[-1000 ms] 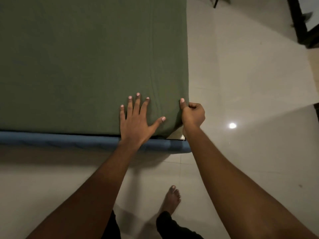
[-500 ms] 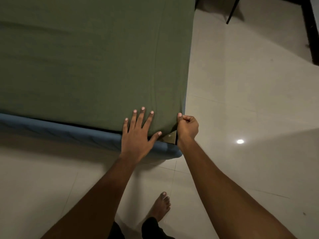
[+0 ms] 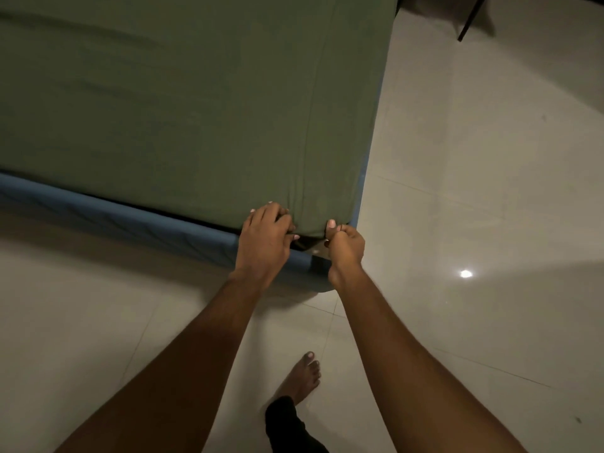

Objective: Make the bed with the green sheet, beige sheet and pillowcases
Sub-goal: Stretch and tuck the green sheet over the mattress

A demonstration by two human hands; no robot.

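At the near right corner of the bed, the green sheet point(image 3: 196, 109) is lying spread flat over the mattress, its lower edge sitting just above the blue padded bed frame point(image 3: 114, 217). The left hand point(image 3: 266, 238) is curling its fingers over that edge, gripping the cloth just beside the corner. The right hand point(image 3: 345, 246) is pinching the corner itself, thumb pressing on top and fingers clenched round the fabric. A bare foot point(image 3: 302, 376) is standing on the pale tiled floor point(image 3: 474, 191) below the arms.
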